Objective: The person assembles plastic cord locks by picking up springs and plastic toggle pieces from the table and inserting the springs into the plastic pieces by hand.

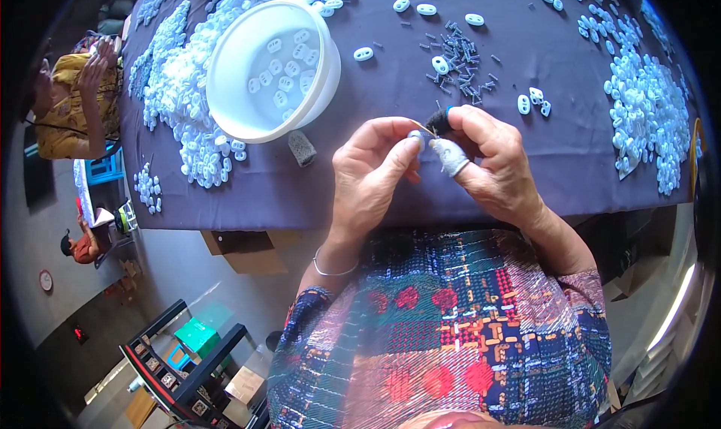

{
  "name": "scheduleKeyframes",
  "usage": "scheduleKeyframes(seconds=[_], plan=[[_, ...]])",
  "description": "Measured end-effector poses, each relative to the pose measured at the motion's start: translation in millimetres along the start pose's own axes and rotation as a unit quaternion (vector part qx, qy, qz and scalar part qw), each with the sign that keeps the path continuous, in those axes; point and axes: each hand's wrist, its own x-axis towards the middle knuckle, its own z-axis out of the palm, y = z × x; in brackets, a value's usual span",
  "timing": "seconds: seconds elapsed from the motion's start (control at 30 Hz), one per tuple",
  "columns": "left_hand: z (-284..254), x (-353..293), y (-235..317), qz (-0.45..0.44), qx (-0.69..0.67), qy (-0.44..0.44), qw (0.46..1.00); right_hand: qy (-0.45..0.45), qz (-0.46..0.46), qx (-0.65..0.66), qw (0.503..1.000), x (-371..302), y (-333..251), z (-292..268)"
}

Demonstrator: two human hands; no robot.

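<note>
To the right of the white bowl [328,76], just off its near side, you are bringing both hands together over the dark cloth [556,177]. Your left hand [373,165] is pinching a small white piece [418,138], thumb and forefinger clamping on it. Your right hand [494,153] is meeting it there, farther from the bowl; its thumb is wearing a pale cover [451,157] and its forefinger a black cover [438,120]. Those two fingertips are coming close beside a thin yellowish strip [425,128], but whether they are gripping it, one cannot tell.

Inside the bowl, white two-holed pieces [280,99] are lying scattered across the bottom. Just in front of the bowl, a grey cap [302,151] is resting on the cloth. Along the bowl's left side and behind it, a large heap [176,91] of white pieces is lying; a second heap [646,114] is lying well to its right. Between the bowl and that second heap, beyond your hands, dark screws [462,61] are forming a loose pile. Closer to the bowl's right side, a single white oval [363,54] is lying near them.
</note>
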Motion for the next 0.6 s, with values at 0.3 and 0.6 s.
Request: scheduleKeyframes(seconds=[0.3,0.6], plan=[[-7,3,-13,0.235,0.302,0.065,0.922,0.034,-0.094,-0.145,0.984,7,3,2],[-3,-1,-15,0.178,0.239,0.061,0.953,0.010,-0.076,-0.216,0.973,16,11,-15]])
